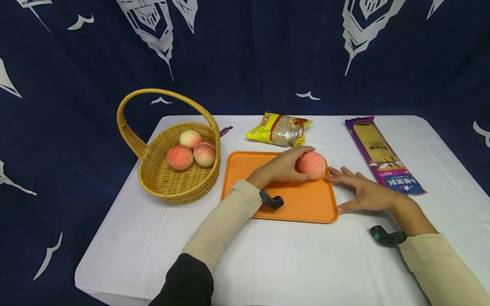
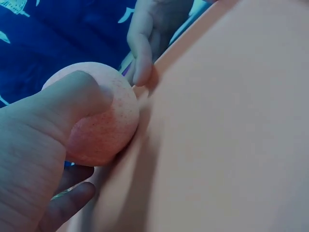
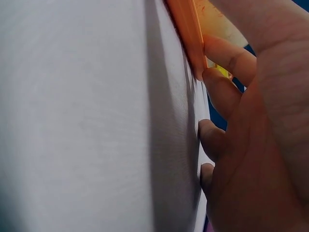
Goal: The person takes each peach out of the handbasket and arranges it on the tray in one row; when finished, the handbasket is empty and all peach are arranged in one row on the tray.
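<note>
A pink-and-cream peach (image 1: 312, 165) sits at the far right corner of an orange tray (image 1: 294, 204), and my left hand (image 1: 285, 166) grips it, thumb over the top. The left wrist view shows that peach (image 2: 99, 126) up close against the tray's surface (image 2: 227, 145). My right hand (image 1: 361, 192) lies flat on the white tablecloth beside the tray's right edge, fingers straight and touching the rim. In the right wrist view its fingertips (image 3: 219, 79) press against the tray edge (image 3: 189, 34).
A wicker basket (image 1: 160, 178) with a tall handle holds three peaches (image 1: 191, 151) at the left. A yellow snack bag (image 1: 279, 129) lies behind the tray. A purple pasta packet (image 1: 383, 155) lies at the right. A small purple candy (image 1: 226, 130) sits near the basket.
</note>
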Tool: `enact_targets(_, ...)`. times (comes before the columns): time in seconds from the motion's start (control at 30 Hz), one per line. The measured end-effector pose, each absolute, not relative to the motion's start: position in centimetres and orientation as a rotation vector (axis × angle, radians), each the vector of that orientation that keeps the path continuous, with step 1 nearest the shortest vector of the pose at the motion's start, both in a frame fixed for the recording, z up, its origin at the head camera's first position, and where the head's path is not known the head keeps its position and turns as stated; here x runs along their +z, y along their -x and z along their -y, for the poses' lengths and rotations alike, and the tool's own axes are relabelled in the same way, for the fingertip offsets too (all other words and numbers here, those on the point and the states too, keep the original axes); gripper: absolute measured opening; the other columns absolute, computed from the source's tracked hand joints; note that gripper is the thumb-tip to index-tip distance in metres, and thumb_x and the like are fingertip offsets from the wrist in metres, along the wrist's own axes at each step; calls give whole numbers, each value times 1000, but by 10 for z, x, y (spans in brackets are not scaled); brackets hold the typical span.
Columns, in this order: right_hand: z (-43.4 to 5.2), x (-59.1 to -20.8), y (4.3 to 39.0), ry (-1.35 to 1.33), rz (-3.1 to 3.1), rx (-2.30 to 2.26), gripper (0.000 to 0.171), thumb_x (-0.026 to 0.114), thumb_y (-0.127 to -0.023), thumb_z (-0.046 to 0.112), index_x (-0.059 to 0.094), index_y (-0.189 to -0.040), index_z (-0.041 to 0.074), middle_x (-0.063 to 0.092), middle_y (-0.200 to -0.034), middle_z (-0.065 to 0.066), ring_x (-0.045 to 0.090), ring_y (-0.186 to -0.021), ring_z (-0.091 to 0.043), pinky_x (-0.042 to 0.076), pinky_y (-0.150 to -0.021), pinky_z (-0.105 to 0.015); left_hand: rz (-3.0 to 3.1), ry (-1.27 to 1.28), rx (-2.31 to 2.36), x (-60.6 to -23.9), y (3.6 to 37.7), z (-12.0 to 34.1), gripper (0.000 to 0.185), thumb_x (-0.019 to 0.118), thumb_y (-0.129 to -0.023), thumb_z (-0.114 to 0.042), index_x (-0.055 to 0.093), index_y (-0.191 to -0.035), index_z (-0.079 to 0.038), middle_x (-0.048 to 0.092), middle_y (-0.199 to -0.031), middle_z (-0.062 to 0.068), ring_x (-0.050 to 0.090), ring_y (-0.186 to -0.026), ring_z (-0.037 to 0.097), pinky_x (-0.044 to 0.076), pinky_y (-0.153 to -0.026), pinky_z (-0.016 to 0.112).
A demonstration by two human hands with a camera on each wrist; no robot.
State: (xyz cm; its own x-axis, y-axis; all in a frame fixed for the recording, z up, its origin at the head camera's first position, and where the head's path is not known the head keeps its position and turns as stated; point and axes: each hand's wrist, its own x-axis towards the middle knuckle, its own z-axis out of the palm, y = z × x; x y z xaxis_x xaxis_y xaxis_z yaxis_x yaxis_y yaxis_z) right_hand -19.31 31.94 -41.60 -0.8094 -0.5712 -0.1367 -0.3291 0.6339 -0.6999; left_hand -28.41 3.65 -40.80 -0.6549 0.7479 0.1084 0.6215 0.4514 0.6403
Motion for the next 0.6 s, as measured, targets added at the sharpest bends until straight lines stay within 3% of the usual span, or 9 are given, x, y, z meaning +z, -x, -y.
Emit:
enact_targets(0.23,-320,-417,193,740,-2515,-984,81,87,-79,35,50,-150,21,18,-167,-11,-5,-150,-48,-13,-110,-68,-2496,-1215,1021,-412,283,-40,81,76,-89,-25,33,-157,-13,38,-156,3,39,-136,9,29,-109,18)
enact_targets(0.43,-319,-417,194,741,-2506,-998,80,87,-78,34,51,-149,21,19,-166,-11,-5,-149,-48,-14,-110,-68,-2573,-1226,946,-407,279,-33,80,75,-90,-33,34,-157,-16,39,-155,3,36,-139,10,25,-112,20)
enact_targets(0.6,-319,-417,194,731,-2508,-1017,75,88,-78,33,55,-144,21,21,-166,-13,-4,-149,-48,-14,-110,-68,-2624,-1250,914,-398,274,-21,74,74,-91,-33,40,-154,-15,46,-148,4,50,-125,17,36,-106,22)
